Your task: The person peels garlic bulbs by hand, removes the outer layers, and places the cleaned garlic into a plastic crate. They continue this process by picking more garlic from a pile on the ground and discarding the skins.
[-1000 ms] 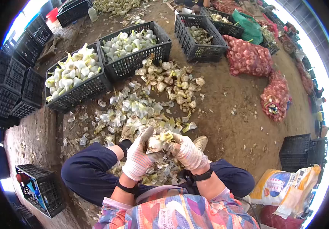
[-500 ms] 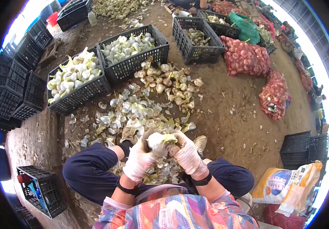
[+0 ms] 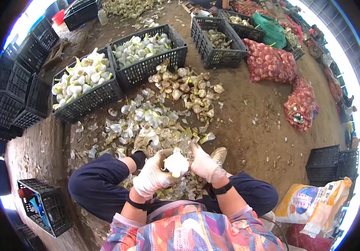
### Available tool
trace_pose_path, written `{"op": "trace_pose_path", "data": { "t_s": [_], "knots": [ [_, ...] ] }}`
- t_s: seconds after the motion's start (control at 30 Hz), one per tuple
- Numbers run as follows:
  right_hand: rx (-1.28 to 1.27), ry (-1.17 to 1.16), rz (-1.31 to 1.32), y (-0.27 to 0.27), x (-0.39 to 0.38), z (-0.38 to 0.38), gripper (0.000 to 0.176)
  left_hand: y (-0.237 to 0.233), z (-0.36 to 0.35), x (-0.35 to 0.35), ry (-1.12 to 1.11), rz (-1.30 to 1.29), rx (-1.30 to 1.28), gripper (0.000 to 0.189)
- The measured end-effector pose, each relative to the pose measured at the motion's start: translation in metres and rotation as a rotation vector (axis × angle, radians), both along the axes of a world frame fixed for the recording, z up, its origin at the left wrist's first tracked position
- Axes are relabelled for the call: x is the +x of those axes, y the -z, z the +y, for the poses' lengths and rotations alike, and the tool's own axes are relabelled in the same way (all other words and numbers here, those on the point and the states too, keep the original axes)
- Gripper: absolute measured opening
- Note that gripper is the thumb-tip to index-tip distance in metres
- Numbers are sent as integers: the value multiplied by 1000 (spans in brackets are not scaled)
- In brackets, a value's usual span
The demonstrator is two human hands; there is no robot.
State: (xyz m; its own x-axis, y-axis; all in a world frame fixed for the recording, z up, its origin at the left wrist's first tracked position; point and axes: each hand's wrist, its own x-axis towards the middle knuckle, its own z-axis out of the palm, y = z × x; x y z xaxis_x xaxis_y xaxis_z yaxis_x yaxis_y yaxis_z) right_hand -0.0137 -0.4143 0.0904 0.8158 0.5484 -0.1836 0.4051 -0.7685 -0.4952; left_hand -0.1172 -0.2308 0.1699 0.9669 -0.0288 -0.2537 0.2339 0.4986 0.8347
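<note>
A white garlic bulb (image 3: pixel 176 163) sits in my gloved left hand (image 3: pixel 152 173), whose fingers are wrapped round its left side. Its short yellow-green stem points toward my body. Just to the right, my gloved right hand (image 3: pixel 207 165) is open, thumb stretched out and apart from the bulb; its other fingers are partly hidden. Beneath both hands lies a heap of papery garlic skins (image 3: pixel 146 125). Behind it is a pile of brownish unpeeled garlic bulbs (image 3: pixel 192 90) on the dirt floor.
Two black crates, one (image 3: pixel 90 100) at left and one (image 3: pixel 150 62) at centre, hold white garlic. Another crate (image 3: pixel 219 54) has brownish bulbs. Red mesh sacks (image 3: pixel 269 62) stand at right. Stacked crates (image 3: pixel 21 92) line the left; a printed sack (image 3: pixel 309 203) lies lower right.
The bulb has turned in my left hand, its stem swinging from the right to point toward me. My right hand has let go of the stem and moved slightly right.
</note>
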Motion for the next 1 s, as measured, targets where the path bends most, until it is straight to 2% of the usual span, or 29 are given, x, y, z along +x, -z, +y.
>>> {"op": "trace_pose_path", "data": {
  "t_s": [0.03, 0.07, 0.1, 0.17, 0.2, 0.3, 0.37, 0.43, 0.47, 0.5, 0.57, 0.6, 0.63, 0.7, 0.73, 0.77, 0.83, 0.87, 0.9, 0.97, 1.0],
  "knots": [
    [401, 81, 483, -17, 0, -5, 54, 4, 0, 2, -28, -16, 147, 81],
    [799, 165, 967, -35, -2, -8, 59, 5, -1, 1, -39, -30, 89, 69],
    [795, 170, 971, -55, -7, -7, 59, 8, -2, 3, -38, -24, 84, 69],
    [1020, 307, 1227, -88, -16, -2, 56, 12, -4, 15, -86, -308, 912, 72],
    [993, 268, 1100, -87, -18, 2, 55, 1, -6, 19, -70, -312, 999, 64],
    [933, 325, 1082, -93, -16, 11, 53, 0, 0, 16, -42, -269, 979, 61],
    [990, 265, 1013, -71, -22, 9, 51, 4, 3, 13, -61, -295, 976, 55],
    [879, 122, 696, -64, -24, 9, 50, 15, 2, 13, -88, -302, 1021, 51],
    [906, 133, 726, -61, -24, 10, 52, 18, 2, 13, -111, -301, 1027, 35],
    [904, 134, 727, -61, -22, 9, 52, 20, 1, 15, -111, -300, 1025, 35],
    [1152, 281, 1200, -59, -19, 7, 53, 26, -2, 18, -320, 125, 297, 23],
    [1303, 231, 1298, -53, -18, 10, 56, 30, -1, 19, -321, 127, 294, 23],
    [1301, 232, 1299, -44, -14, 9, 56, 36, 0, 19, -359, 146, 144, 23],
    [1110, 271, 1165, -36, -7, 12, 61, 42, 4, 19, -430, 185, -156, 25],
    [1000, 295, 1096, -40, -7, 12, 60, 41, 3, 22, -467, 208, -80, 25],
    [997, 297, 1101, -45, -10, 14, 60, 43, 5, 23, -469, 213, -81, 25],
    [538, -3, 519, -54, -17, 20, 56, 46, 7, 23, -398, 214, -82, 22],
    [623, 253, 912, -61, -17, 25, 58, 47, 9, 25, -396, 221, -85, 22],
    [622, 255, 914, -49, -16, 25, 58, 46, 13, 29, -514, 240, -310, 25],
    [974, 373, 1038, -13, -13, 23, 59, 46, 23, 37, -743, 270, -763, 36],
    [1081, 417, 1110, -21, -12, 26, 59, 53, 29, 39, -819, 258, -545, 43]
  ]
}}
